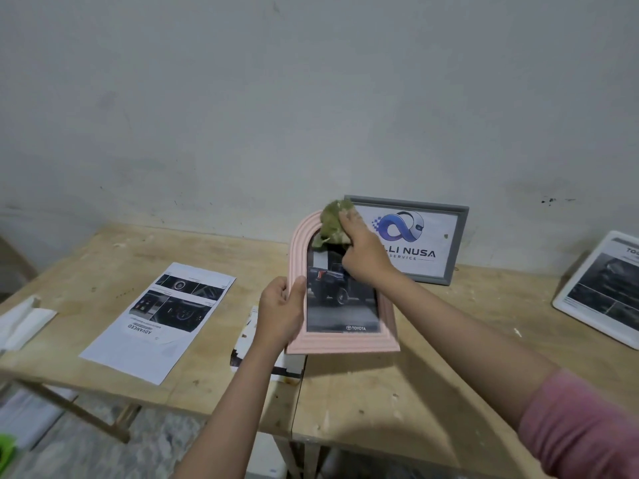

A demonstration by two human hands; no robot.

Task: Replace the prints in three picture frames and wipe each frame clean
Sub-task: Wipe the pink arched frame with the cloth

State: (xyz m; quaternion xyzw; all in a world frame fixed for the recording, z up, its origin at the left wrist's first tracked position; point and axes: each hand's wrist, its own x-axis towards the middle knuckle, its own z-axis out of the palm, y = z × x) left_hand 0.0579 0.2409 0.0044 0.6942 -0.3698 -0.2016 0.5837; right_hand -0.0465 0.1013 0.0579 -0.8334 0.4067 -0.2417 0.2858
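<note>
A pink arched picture frame [345, 342] with a dark car print stands tilted up over the middle of the wooden table [380, 402]. My left hand [281, 311] grips its left side, thumb on the front. At the frame's arched top my right hand [363, 252] holds a green cloth [333, 221] against it. Behind it a grey frame [453, 243] with a blue logo print leans on the wall. A white frame [598, 292] with a car print lies at the right edge.
A loose printed sheet [159, 323] lies on the table at the left. Another print [242, 350] is partly hidden under my left forearm. Crumpled white paper [20, 319] sits at the far left edge. The wall rises right behind the table.
</note>
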